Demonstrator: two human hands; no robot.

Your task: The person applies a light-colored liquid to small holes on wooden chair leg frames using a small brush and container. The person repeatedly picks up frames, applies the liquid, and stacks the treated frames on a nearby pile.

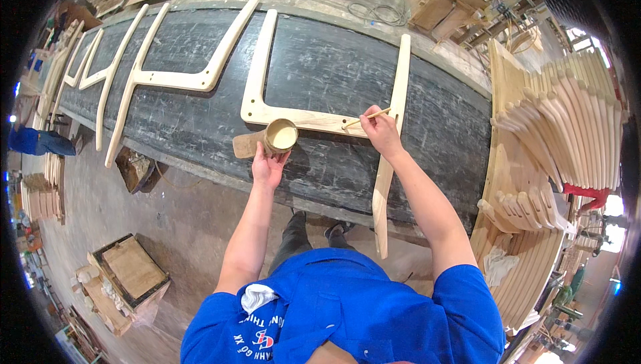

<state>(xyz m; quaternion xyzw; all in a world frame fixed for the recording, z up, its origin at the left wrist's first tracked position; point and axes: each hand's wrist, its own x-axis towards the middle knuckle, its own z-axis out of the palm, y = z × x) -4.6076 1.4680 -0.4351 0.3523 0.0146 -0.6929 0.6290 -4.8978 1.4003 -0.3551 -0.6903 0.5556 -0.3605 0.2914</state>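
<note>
Thin stick (366,118) pinched in right hand (380,130), tip on wooden frame (304,119) at table's (434,123) near edge, long axis pointing left toward glue cup (280,136), gripped by left hand (268,167).

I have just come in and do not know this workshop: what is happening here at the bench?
A person in a blue shirt stands at a long dark workbench on which pale wooden chair-frame parts lie in a row. The left hand holds a small round cup of cream-coloured paste. The right hand holds a thin wooden stick, its tip on the joint of the nearest frame part. Stacks of similar curved wooden pieces stand to the right.
</note>
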